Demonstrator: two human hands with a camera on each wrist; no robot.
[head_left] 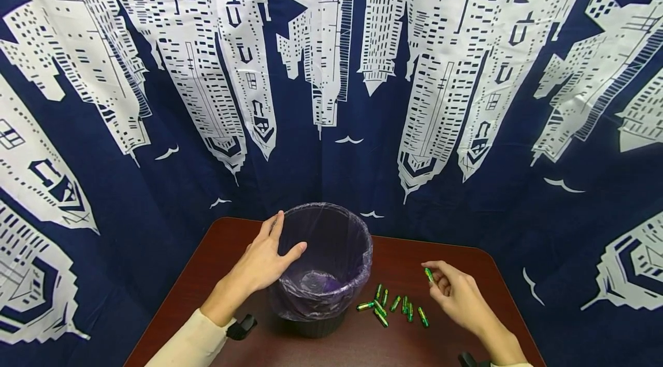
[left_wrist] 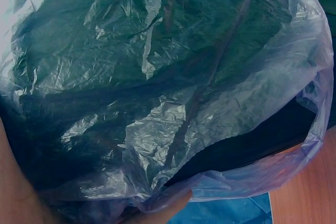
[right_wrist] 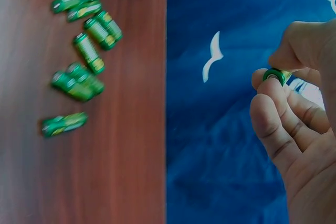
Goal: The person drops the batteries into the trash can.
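A dark trash bin (head_left: 314, 329) lined with a translucent purple bag (head_left: 357, 281) stands on the table, its mouth tilted toward me. My left hand (head_left: 266, 255) rests at the bin's left rim with fingers extended and the thumb over the opening. In the left wrist view the crinkled bag (left_wrist: 157, 135) fills most of the picture. To the right of the bin, my right hand (head_left: 456, 292) pinches a green battery (right_wrist: 275, 76) between thumb and fingers, above the table. Several green batteries (head_left: 423, 317) lie loosely grouped between the bin and that hand.
The reddish-brown wooden table (head_left: 414, 350) has its right edge close by my right hand. Behind it hangs a dark blue cloth (head_left: 321, 171) with white city buildings and birds, which also covers the sides.
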